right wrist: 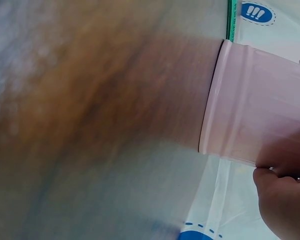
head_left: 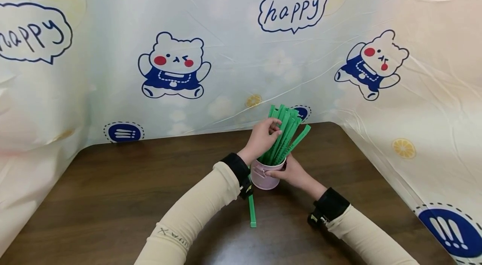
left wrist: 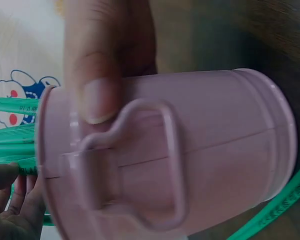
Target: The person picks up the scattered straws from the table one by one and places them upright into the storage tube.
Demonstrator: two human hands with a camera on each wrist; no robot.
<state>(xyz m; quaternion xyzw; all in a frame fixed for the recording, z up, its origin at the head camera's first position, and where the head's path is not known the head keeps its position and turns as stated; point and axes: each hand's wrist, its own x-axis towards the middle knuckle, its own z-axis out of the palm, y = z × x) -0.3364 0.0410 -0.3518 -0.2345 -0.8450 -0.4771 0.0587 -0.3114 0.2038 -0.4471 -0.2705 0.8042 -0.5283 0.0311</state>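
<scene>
A small pale pink bucket [head_left: 265, 177] with a wire-like side handle [left wrist: 175, 165] stands upright on the dark wooden table. Out of its mouth rises a bunch of long green strips [head_left: 286, 131] with printed lettering, like wrapped straws; one leans out to the right. My left hand [head_left: 263, 137] is at the left side of the bunch, its thumb and fingers pinching a green straw [left wrist: 27, 165] above the rim. With my right hand [head_left: 293, 173] I grip the bucket by its right side, thumb [left wrist: 100, 95] across the front beside the handle.
A single green straw [head_left: 252, 212] lies on the table [head_left: 113, 198] left of the bucket, partly under the left wrist in the head view. Behind the table hangs a pale printed sheet [head_left: 233, 60] with bears and lettering.
</scene>
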